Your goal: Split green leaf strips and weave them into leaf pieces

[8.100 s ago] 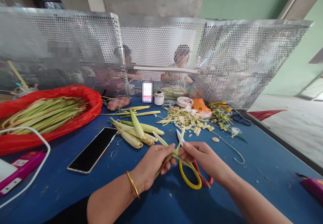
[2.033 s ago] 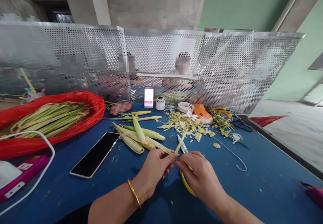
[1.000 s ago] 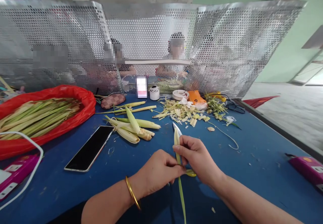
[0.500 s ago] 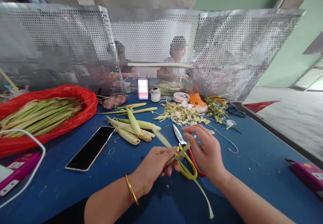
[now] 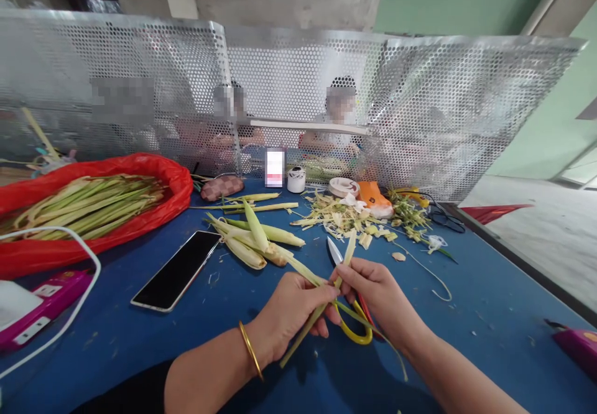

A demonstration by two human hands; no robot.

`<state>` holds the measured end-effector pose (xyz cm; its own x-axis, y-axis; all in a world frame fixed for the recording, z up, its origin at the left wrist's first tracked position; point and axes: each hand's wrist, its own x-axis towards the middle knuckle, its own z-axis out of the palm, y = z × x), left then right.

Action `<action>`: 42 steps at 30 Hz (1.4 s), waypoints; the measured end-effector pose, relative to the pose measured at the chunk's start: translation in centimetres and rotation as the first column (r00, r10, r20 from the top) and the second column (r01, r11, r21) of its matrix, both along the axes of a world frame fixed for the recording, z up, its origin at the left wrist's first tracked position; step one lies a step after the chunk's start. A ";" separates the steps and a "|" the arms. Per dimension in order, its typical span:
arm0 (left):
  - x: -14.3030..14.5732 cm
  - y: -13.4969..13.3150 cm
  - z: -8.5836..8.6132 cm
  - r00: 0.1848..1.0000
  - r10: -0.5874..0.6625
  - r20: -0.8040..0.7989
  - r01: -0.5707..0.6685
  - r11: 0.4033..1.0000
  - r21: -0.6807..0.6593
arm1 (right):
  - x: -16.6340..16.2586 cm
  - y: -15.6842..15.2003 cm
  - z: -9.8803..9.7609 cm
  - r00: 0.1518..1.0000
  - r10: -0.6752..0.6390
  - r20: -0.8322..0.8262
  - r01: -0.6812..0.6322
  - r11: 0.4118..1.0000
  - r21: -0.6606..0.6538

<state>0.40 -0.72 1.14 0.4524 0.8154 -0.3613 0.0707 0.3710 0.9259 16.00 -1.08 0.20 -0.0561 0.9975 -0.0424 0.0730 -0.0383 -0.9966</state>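
My left hand [image 5: 291,314], with a gold bangle on the wrist, is closed on crossed pale green leaf strips [image 5: 317,305] above the blue table [image 5: 140,352]. My right hand [image 5: 377,293] pinches the upper strip end where the strips cross. Scissors [image 5: 347,296] with yellow and red handles lie on the table just under my hands, blade pointing away from me.
A pile of folded leaf pieces [image 5: 254,243] and a dark phone [image 5: 177,271] lie left of my hands. A red bag [image 5: 177,181] holds long leaves at far left. Leaf scraps [image 5: 345,218], tape rolls and an orange tool sit by a perforated metal screen [image 5: 298,78], with people behind.
My right hand, open and lifted half a second ago, has come back down and pinched the strip beside my left hand. The strips now cross between both hands.
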 end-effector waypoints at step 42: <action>-0.2 0.9 -1.0 0.919 0.207 0.335 -0.206 0.978 -0.037 | -2.0 -1.1 -2.4 0.981 0.178 0.072 -0.188 0.967 0.172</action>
<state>0.24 0.14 0.15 0.3686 0.9034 -0.2191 -0.3219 0.3452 0.8816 13.97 -2.20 -2.20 -0.2410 0.9623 0.1258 0.1177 0.1577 -0.9804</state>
